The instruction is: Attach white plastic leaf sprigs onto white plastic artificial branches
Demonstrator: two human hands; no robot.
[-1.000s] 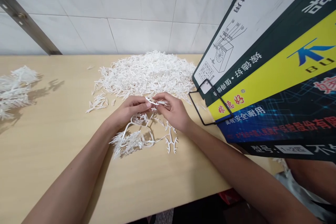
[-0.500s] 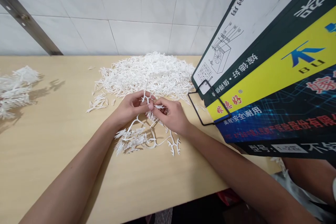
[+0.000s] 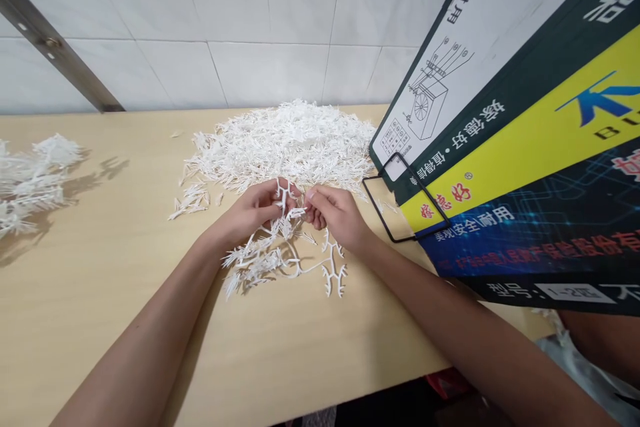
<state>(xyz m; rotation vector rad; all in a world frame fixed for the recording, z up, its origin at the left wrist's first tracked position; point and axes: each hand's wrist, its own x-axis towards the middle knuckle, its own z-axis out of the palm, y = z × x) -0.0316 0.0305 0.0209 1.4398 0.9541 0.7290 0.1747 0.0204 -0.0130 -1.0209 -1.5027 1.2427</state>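
A person seated at a pale wooden worktop is working a white plastic sprue, a branching frame with small parts attached, between two bare hands. The left hand is closing finger and thumb around the frame's upper forked end, which is poking up just above the knuckles. The right hand is sitting curled just beside it, fingertips pressing against the same stretch of plastic, though from this angle it is hard to tell whether that hand is pinching the frame itself or one of the small pieces on it. Both hands are meeting almost knuckle to knuckle over the middle of the worktop.

The rest of the sprue is trailing down from the grip toward the person, its lower branches resting on the wood below and between the two wrists. A bushy, still-loaded section is lying under the left wrist, while a barer forked branch is spreading out under the right one.

Just beyond the hands, a wide pile of loose white pieces is lying heaped toward the tiled wall. A second, smaller cluster of white sprues is sitting well apart at the far left edge. To the right, a large printed carton is leaning over the worktop, with a black wire handle near the right hand.
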